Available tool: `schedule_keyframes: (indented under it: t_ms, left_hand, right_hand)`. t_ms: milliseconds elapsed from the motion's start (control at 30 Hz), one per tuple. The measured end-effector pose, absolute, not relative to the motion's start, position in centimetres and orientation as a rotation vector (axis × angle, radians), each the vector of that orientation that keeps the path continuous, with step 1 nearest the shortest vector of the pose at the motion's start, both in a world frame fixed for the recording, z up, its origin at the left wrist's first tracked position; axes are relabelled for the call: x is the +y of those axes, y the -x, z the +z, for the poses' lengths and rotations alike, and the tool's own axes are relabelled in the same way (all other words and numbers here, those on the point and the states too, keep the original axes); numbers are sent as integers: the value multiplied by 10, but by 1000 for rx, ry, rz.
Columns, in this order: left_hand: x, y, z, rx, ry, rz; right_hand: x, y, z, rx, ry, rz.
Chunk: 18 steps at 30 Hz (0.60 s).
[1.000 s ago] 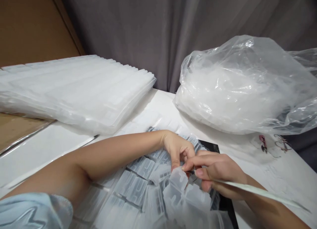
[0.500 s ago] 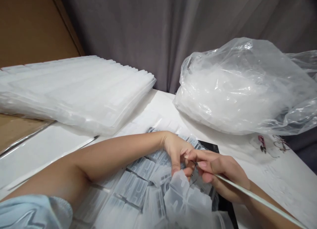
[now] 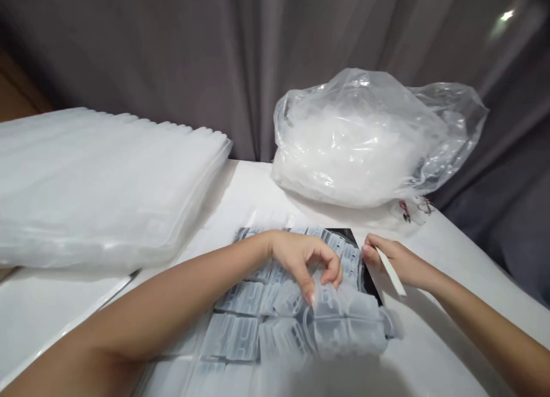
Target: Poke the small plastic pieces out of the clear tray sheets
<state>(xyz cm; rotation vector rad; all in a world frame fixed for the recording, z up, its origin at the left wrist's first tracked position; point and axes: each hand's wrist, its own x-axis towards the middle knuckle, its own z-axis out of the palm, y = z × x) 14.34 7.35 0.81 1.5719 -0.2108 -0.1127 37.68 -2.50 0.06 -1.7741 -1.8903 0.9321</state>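
My left hand (image 3: 307,259) reaches over rows of translucent plastic pieces (image 3: 244,297) on a black sheet (image 3: 373,288). Its thumb and curled fingers hold the top edge of a cloudy, flexible plastic piece (image 3: 350,322) with several panels, which hangs toward me. To the right, beyond the sheet's edge, my right hand (image 3: 393,258) is closed around a thin whitish stick-like tool (image 3: 390,271). The tool's tip is hidden by the fingers. The two hands are apart.
A thick stack of translucent plastic sheets (image 3: 107,185) fills the left of the white table (image 3: 249,185). A clear bag of whitish material (image 3: 356,150) stands at the back right, with small red-handled items (image 3: 404,210) beside it. A grey curtain (image 3: 193,59) hangs behind.
My right hand has pulled away to the right from my left hand, taking the tool with it. My left hand still grips the plastic piece. The view has shifted to the right.
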Motion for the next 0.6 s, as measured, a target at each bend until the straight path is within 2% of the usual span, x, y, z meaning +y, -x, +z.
schedule_keyframes:
  t_ms: [100,233,300,467,533,600]
  left_hand:
    - [66,-142,12,-186,-1660,-32]
    - [59,-143,17,-222,-1757,18]
    - [57,-145,18,-187,-1868,57]
    - [59,-148,9,20,-2436,178]
    - [61,-148,2,73,-2580,123]
    - [62,-148,-4,92,-2665,79]
  right_hand:
    - [-42,-361,-12,-1624,1642,1112]
    - [-40,-342,-14,-1337,1558,1094]
    - [-25,-347,-5,-1250,1506,975]
    - [7,-381,31,-1308,1442,410]
    - [-1,-385,37,-1365,1487,480]
    - [-22,-380,34,-1437,1542,706]
